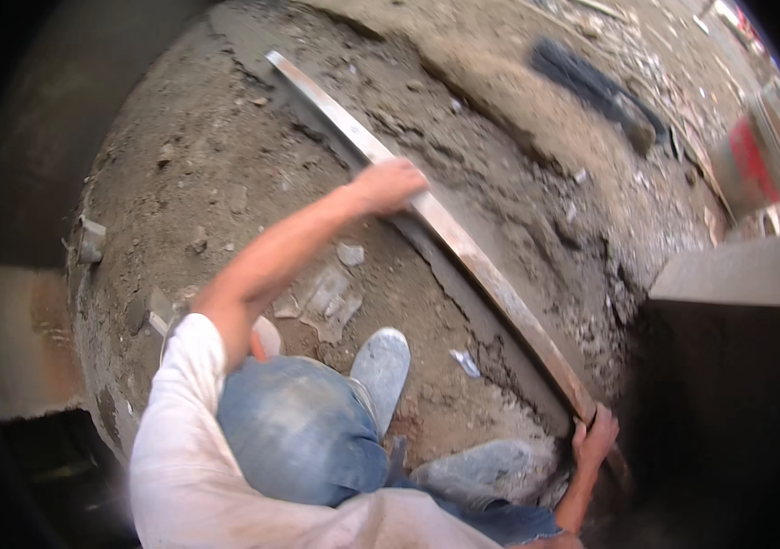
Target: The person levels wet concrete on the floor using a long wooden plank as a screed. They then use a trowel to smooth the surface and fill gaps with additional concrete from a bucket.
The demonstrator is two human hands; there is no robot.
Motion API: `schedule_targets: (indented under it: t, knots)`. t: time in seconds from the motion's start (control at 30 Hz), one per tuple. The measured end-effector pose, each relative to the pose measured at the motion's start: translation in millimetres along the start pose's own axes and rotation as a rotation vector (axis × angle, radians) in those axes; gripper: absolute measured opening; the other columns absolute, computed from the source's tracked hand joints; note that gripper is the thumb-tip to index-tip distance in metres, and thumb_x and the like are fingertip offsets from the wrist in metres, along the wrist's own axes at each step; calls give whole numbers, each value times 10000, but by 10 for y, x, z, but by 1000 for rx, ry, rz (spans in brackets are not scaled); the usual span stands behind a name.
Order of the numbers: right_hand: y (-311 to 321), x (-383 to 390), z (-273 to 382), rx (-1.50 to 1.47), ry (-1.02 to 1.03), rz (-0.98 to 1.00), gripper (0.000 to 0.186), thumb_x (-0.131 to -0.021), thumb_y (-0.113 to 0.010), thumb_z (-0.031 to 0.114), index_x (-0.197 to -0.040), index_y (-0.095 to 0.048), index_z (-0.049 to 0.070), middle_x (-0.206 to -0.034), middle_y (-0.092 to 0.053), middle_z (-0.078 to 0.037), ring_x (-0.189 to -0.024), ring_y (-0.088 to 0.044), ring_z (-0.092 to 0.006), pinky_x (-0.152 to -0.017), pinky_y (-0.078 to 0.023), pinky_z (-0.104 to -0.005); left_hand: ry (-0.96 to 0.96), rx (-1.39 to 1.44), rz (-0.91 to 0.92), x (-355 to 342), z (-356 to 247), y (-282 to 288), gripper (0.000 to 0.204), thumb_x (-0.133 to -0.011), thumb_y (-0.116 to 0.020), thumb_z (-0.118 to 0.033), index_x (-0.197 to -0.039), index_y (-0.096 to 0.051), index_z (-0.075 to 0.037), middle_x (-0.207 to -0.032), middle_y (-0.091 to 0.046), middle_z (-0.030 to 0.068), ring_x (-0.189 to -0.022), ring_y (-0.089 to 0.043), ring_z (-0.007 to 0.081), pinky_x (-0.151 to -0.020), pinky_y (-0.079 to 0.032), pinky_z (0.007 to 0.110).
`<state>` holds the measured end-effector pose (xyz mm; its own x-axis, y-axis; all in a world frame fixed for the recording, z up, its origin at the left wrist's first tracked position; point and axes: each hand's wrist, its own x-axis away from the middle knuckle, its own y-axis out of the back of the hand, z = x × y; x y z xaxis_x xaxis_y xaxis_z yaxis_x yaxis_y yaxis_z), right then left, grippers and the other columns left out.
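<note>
**Slanting bar (469,249)**

The bar ran far left to near right along a smooth grey strip (518,363), directly under the hands. Both were closed on it — the left hand (392,186) around its middle, the right hand (597,435) by its near right end. Rough dirt (207,183) spread left — a bucket (756,165) sat far right.
</note>
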<state>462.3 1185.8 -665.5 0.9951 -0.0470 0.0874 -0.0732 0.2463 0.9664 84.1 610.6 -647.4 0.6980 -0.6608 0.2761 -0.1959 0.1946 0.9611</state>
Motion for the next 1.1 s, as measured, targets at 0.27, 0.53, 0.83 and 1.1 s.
schedule_targets:
  t: [0.27,0.53,0.83,1.1]
  knots:
    - [232,406,396,6,-46,107,569,-700,-701,87,-1256,-595,26,-1182,-630,-183,-1072,-554,-415,-960,-429,-497,-44,101,20,961,-303,-79,424,-810,-786,-249,-1194,-655,-124,-1198,-691,64,-1185,-606,297,-1048,-470,439]
    - [685,-437,49,55,-29,-71,535,-754,-710,90,-1273,-598,24,-1173,-638,-198,-1080,-564,-430,-963,-433,-508,58,-15,-290,-93,53,642,318,-967,-663,-268,-1265,-663,-158,-1245,-702,61,-1269,-592,241,-1070,-479,444]
    - [-22,-1126,-805,197,-85,361,611,-846,-739,144,-1370,-491,-51,-1243,-588,-270,-1173,-566,-473,-1001,-450,-495,116,565,-158,-146,-1053,672,528,-958,-689,-374,-1383,-593,-75,-1308,-656,138,-1199,-633,298,-1007,-539,450]
    - [613,-2117,709,288,-72,298,622,-952,-650,196,-1522,-438,64,-1390,-552,-245,-1300,-533,-417,-1066,-447,-526,778,1120,-750,3373,-1967,1236,298,-975,-675,-297,-1176,-709,-80,-1166,-713,150,-1095,-689,311,-925,-538,426]
